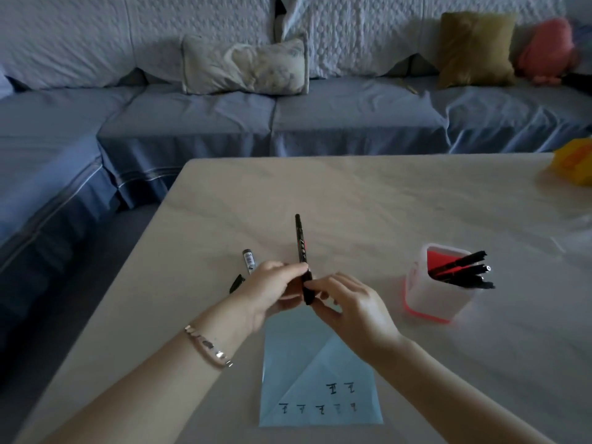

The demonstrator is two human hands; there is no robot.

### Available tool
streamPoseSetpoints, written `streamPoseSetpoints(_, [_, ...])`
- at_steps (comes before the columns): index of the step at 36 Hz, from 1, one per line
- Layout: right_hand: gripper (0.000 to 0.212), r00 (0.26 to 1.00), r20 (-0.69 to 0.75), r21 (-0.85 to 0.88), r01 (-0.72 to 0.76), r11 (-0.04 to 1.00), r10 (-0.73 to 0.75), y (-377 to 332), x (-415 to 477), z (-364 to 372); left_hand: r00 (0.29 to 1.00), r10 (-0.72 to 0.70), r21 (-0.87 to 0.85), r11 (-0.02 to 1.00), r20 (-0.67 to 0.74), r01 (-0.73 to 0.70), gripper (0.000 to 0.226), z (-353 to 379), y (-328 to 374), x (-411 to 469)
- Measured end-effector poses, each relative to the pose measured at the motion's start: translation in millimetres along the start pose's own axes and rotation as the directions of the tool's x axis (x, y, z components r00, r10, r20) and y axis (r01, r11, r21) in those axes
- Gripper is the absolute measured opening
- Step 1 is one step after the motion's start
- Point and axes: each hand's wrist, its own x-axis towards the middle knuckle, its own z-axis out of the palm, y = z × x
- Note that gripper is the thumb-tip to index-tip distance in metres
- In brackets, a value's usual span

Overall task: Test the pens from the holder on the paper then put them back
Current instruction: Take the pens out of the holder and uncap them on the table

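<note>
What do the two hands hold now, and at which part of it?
Both hold one black pen. The left hand pinches it below its middle, the right hand its lower end. The upper part stands free.

The pen is black with a red patch, and the paper is pale blue with black marks. The holder is white, red inside and at its base. The table is cream, faintly marbled.

Pale stone-look tabletop lies open across the frame's upper middle; a white-and-red plastic pen holder stands at right centre, loose dark pens lie left of centre.
</note>
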Motion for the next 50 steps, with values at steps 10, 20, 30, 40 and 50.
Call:
streamPoseSetpoints(10, [0.006,0.733,0.289,0.655,-0.621,0.431,0.616,-15.2,17.7,-18.8,0.853,0.493,0.595,0.638,0.172,-0.489,0.009,-3.7,-11.4,-25.6])
streamPoseSetpoints(20, [0.039,0.525,0.226,0.664,-0.699,0.264,0.821,-28.0,22.4,-11.3,0.869,0.442,0.743,0.501,0.222,-0.445,0.032,15.5,-16.1,-44.2])
streamPoseSetpoints(30, [0.036,0.41,0.059,0.8,-0.565,0.203,0.91,8.5,36.8,-51.7,0.991,0.046,0.241,0.967,0.126,-0.076,0.038,-15.1,-23.4,-51.0])
streamPoseSetpoints(40, [0.031,0.22,0.629,0.324,-0.946,0.006,0.746,67.9,49.8,-22.2,0.977,0.132,0.322,0.944,-0.168,-0.072,0.029,-14.1,-47.7,-9.8])
streamPoseSetpoints(50, [0.024,0.223,0.638,-0.148,-0.904,0.401,0.738,99.1,74.3,5.0,0.948,0.285,0.48,0.857,-0.143,-0.186,0.044,-21.5,-53.5,20.1])
